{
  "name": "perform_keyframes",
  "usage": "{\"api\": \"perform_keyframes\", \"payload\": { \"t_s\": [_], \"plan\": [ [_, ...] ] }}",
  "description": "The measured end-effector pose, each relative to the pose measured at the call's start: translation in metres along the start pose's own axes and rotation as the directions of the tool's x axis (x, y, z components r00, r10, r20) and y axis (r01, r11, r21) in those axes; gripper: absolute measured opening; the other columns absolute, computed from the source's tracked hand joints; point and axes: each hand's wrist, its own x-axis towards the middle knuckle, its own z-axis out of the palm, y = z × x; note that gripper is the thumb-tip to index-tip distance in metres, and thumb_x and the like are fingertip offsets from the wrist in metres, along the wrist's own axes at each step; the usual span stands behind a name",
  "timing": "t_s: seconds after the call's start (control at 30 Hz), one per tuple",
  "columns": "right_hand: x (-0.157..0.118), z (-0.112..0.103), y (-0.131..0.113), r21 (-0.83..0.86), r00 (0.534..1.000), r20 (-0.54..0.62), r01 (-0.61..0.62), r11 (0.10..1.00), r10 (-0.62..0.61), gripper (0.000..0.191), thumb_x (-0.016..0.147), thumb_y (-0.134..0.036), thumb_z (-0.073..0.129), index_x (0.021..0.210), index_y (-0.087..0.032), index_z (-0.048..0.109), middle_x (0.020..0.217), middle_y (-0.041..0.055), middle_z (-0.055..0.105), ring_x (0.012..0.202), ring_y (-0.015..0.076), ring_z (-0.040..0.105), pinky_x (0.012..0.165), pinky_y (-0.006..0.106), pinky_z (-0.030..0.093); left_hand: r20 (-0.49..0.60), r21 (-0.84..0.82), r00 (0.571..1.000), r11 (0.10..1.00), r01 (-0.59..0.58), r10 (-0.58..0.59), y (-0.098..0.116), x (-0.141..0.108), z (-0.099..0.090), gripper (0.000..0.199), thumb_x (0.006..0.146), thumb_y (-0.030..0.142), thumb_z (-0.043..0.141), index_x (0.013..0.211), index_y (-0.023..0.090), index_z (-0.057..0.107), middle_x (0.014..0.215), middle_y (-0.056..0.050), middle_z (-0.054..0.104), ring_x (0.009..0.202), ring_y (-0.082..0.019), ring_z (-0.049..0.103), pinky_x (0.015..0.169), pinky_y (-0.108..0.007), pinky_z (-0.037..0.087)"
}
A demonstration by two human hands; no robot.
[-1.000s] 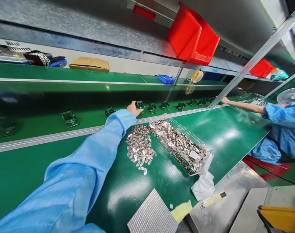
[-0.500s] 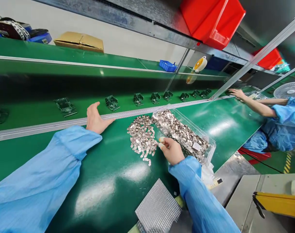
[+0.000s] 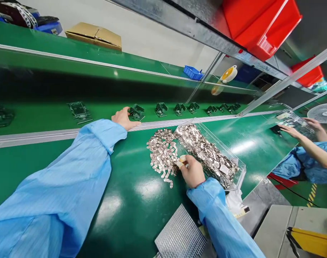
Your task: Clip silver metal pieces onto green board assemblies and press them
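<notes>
My left hand [image 3: 124,119] reaches to the belt behind the bench rail. Its thumb and forefinger are spread at the left side of a small stack of green circuit boards [image 3: 137,113], not closed on it. Pale finger covers sit on the tips of my right hand [image 3: 192,172], which is pinched at the right edge of a loose pile of small metal parts [image 3: 162,152]. Whatever is between those fingertips is too small to make out. Just beyond the right hand lies a clear plastic tray [image 3: 242,175] heaped with the same kind of silvery parts.
More board stacks [image 3: 161,109] line the belt, and a flatter board [image 3: 79,111] lies to the left. A silver textured pad [image 3: 181,234] is at the near edge. Overhead hangs a shelf with a red bin [image 3: 262,28]. A co-worker's hands [image 3: 291,132] are at the far right.
My left hand has moved right along the rail to the board stack. The right hand stays pinched by the pile. The co-worker's hands have come nearer their bench edge.
</notes>
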Motion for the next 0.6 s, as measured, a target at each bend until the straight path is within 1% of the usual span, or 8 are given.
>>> {"api": "perform_keyframes", "payload": {
  "t_s": [0.1,0.13,0.2,0.3,0.4,0.43,0.5,0.6],
  "plan": [
    [-0.021,-0.020,0.001,0.104,1.000,-0.024,-0.010,0.995,0.012,0.013,0.084,-0.033,0.052,0.081,-0.022,0.057,0.068,0.0027,0.066,0.058,0.0188,0.062,0.057,0.030,0.049,-0.021,0.029,1.000,1.000,-0.005,0.005,0.006,0.006,0.005,0.105,0.059,0.068,0.074,0.143,0.018,0.037,0.140,-0.019,0.052,0.130,-0.042,0.046,0.106,-0.053,0.037],
    [-0.031,-0.028,0.002,0.137,0.999,-0.038,-0.007,0.991,0.012,0.016,0.085,-0.036,0.052,0.082,-0.022,0.058,0.068,0.0029,0.066,0.057,0.0190,0.062,0.056,0.030,0.049,-0.021,0.028,1.000,1.000,-0.009,0.009,0.008,0.008,0.006,0.103,0.057,0.068,0.075,0.140,0.017,0.041,0.139,-0.020,0.053,0.130,-0.042,0.046,0.106,-0.053,0.037],
    [-0.054,-0.045,0.002,0.175,0.997,-0.075,0.013,0.985,0.000,0.019,0.085,-0.039,0.055,0.081,-0.022,0.061,0.070,0.0037,0.068,0.059,0.0201,0.063,0.055,0.031,0.051,-0.021,0.007,1.000,1.000,-0.009,0.009,0.011,0.014,0.010,0.088,0.059,0.065,0.076,0.128,0.017,0.051,0.132,-0.020,0.058,0.126,-0.043,0.049,0.105,-0.053,0.039],
    [-0.089,-0.070,-0.002,0.174,0.990,-0.125,0.081,0.981,-0.059,0.018,0.085,-0.036,0.058,0.080,-0.022,0.068,0.072,0.0044,0.068,0.063,0.0208,0.065,0.055,0.029,0.052,-0.036,-0.049,0.999,0.999,0.006,-0.008,0.015,0.020,0.015,0.068,0.062,0.054,0.078,0.114,0.015,0.057,0.121,-0.021,0.062,0.121,-0.044,0.053,0.102,-0.056,0.041],
    [-0.123,-0.086,-0.005,0.243,0.976,-0.205,0.125,0.962,-0.075,0.015,0.084,-0.032,0.063,0.087,-0.023,0.074,0.079,0.0053,0.071,0.067,0.0203,0.068,0.054,0.026,0.055,-0.075,-0.153,0.997,0.988,0.005,-0.017,0.017,0.019,0.014,0.065,0.059,0.036,0.081,0.114,0.013,0.055,0.122,-0.021,0.059,0.121,-0.044,0.054,0.104,-0.055,0.041],
    [-0.133,-0.088,-0.005,0.294,0.972,-0.233,0.110,0.949,-0.040,0.015,0.083,-0.032,0.065,0.090,-0.023,0.076,0.082,0.0060,0.073,0.069,0.0208,0.069,0.055,0.025,0.056,-0.096,-0.197,0.995,0.980,-0.003,-0.016,0.018,0.017,0.012,0.065,0.059,0.030,0.080,0.116,0.013,0.053,0.126,-0.020,0.056,0.122,-0.042,0.054,0.106,-0.053,0.041],
    [-0.152,-0.087,-0.002,0.446,0.954,-0.282,0.035,0.894,0.104,0.018,0.078,-0.034,0.073,0.092,-0.023,0.076,0.087,0.0077,0.076,0.072,0.0231,0.072,0.059,0.026,0.060,-0.141,-0.294,0.990,0.955,-0.030,-0.012,0.023,0.009,0.006,0.066,0.060,0.021,0.077,0.120,0.014,0.049,0.136,-0.020,0.047,0.127,-0.039,0.052,0.110,-0.049,0.040],
    [-0.172,-0.072,0.004,0.701,0.885,-0.292,-0.062,0.711,0.364,0.028,0.069,-0.035,0.084,0.090,-0.021,0.073,0.083,0.0087,0.077,0.074,0.0256,0.074,0.064,0.029,0.062,-0.147,-0.464,0.988,0.880,-0.105,0.041,0.038,-0.021,0.001,0.067,0.066,0.019,0.072,0.125,0.017,0.040,0.141,-0.019,0.043,0.124,-0.032,0.058,0.108,-0.045,0.045]
  ]
}}
